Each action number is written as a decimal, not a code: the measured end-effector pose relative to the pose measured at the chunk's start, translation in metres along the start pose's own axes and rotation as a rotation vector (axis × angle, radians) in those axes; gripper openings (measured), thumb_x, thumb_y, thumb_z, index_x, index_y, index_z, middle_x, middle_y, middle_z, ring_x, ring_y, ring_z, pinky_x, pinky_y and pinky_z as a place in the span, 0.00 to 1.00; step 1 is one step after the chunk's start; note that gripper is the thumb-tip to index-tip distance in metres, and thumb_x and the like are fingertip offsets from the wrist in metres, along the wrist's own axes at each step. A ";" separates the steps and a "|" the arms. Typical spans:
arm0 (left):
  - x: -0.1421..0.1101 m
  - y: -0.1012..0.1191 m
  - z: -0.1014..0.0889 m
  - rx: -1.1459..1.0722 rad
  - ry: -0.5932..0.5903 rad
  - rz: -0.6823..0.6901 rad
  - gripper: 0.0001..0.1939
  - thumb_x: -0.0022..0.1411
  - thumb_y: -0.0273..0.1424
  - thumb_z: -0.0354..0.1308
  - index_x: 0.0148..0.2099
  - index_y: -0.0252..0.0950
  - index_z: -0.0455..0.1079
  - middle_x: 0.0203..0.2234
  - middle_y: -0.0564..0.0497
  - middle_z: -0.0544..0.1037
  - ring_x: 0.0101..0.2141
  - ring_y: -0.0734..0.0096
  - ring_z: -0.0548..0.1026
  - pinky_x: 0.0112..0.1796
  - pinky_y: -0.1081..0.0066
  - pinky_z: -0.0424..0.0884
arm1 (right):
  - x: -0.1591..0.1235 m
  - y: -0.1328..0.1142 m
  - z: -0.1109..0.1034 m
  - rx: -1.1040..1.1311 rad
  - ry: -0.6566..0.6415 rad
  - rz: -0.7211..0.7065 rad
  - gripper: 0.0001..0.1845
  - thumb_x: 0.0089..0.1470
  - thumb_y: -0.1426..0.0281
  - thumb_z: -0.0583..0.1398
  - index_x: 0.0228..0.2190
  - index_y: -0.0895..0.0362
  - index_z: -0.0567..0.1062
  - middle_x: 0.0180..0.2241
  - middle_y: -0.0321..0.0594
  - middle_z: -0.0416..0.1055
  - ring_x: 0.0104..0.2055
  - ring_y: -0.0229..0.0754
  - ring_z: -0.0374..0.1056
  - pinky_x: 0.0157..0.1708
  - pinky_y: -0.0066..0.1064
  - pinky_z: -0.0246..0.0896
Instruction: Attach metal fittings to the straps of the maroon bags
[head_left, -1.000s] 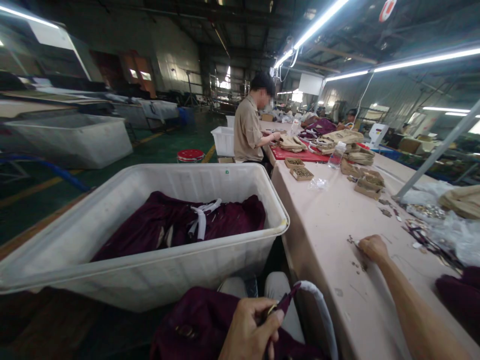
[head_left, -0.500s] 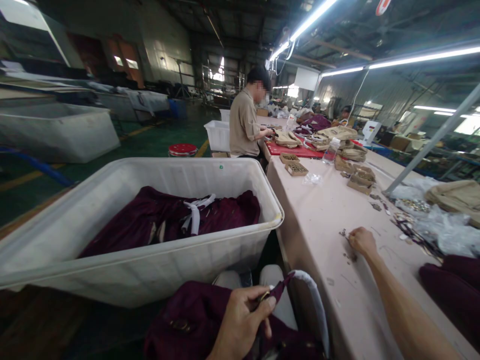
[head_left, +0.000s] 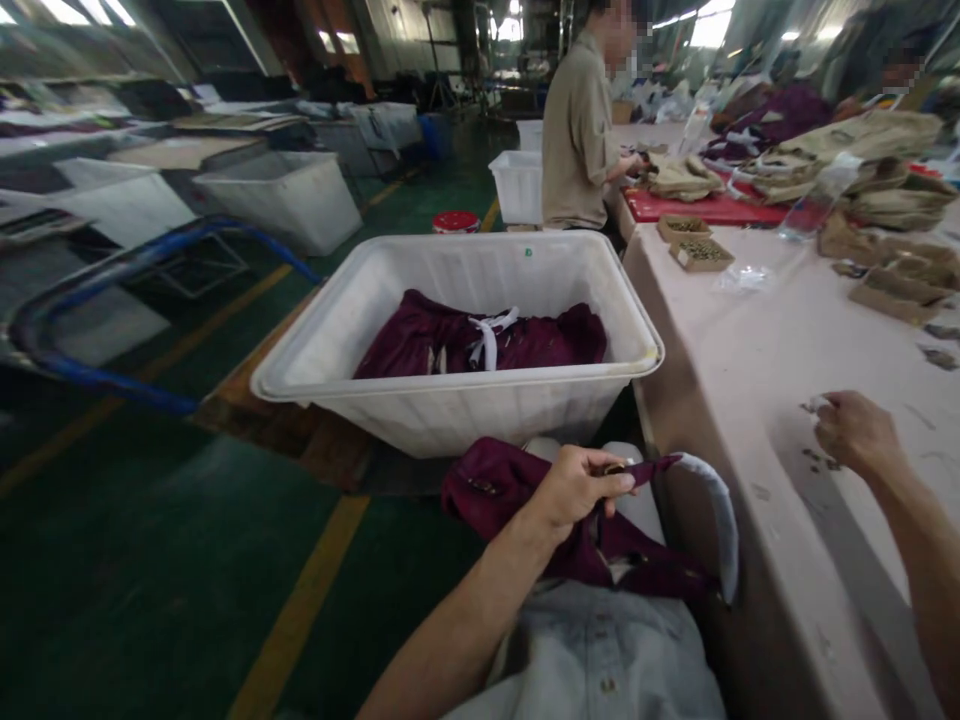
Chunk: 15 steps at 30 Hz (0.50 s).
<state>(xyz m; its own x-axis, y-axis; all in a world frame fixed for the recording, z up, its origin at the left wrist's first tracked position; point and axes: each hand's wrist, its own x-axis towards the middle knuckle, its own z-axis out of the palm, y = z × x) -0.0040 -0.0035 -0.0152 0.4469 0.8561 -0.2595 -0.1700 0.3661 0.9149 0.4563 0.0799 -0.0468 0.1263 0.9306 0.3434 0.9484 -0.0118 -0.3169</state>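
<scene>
My left hand (head_left: 581, 490) is closed in a pinch on the maroon end of a bag handle, with a brass-coloured ring by the fingers. From there the handle (head_left: 721, 520) arcs to the right, wrapped in white. The maroon bag (head_left: 487, 478) it belongs to lies across my lap. Over the table at the right, my right hand (head_left: 855, 430) is closed, and a small shiny bit shows at its fingertips, too small to name. Several small metal pieces (head_left: 819, 460) lie on the tabletop just below that hand.
A white plastic tub (head_left: 450, 385) holding maroon bags stands ahead on a wooden platform with a blue rail (head_left: 97, 375). The pink-covered table (head_left: 750, 370) bears small boxes of metal fittings (head_left: 701, 253), a clear bottle (head_left: 821, 195) and beige bags. A co-worker (head_left: 577, 130) stands at its far side.
The view has tilted down and swung left, so the tub and table appear higher and further right. My left hand keeps its hold on the handle; my right hand stays over the small metal pieces.
</scene>
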 end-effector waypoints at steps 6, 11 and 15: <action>0.003 0.000 0.000 -0.057 0.017 -0.047 0.26 0.46 0.40 0.77 0.43 0.25 0.82 0.20 0.51 0.75 0.17 0.79 0.69 0.23 0.75 0.60 | -0.069 -0.156 -0.023 0.379 -0.068 -0.483 0.09 0.64 0.73 0.56 0.46 0.55 0.70 0.41 0.45 0.72 0.39 0.44 0.70 0.38 0.35 0.65; 0.001 0.004 0.004 -0.077 -0.002 -0.070 0.25 0.47 0.41 0.76 0.42 0.25 0.82 0.20 0.50 0.75 0.17 0.78 0.68 0.21 0.76 0.58 | -0.113 -0.231 -0.011 0.403 -0.143 -0.650 0.09 0.65 0.78 0.53 0.45 0.56 0.68 0.39 0.44 0.68 0.37 0.44 0.65 0.37 0.35 0.64; -0.001 0.007 0.006 -0.106 0.004 -0.069 0.26 0.45 0.40 0.77 0.41 0.25 0.83 0.21 0.50 0.76 0.17 0.79 0.69 0.21 0.76 0.59 | -0.117 -0.235 -0.001 0.319 -0.095 -0.697 0.09 0.66 0.79 0.53 0.45 0.57 0.68 0.38 0.45 0.68 0.37 0.45 0.62 0.36 0.37 0.60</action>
<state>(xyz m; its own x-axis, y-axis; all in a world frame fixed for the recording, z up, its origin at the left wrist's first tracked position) -0.0004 -0.0037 -0.0067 0.4568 0.8292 -0.3221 -0.2310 0.4603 0.8572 0.2193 -0.0266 -0.0118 -0.5081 0.7120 0.4847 0.6681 0.6810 -0.3000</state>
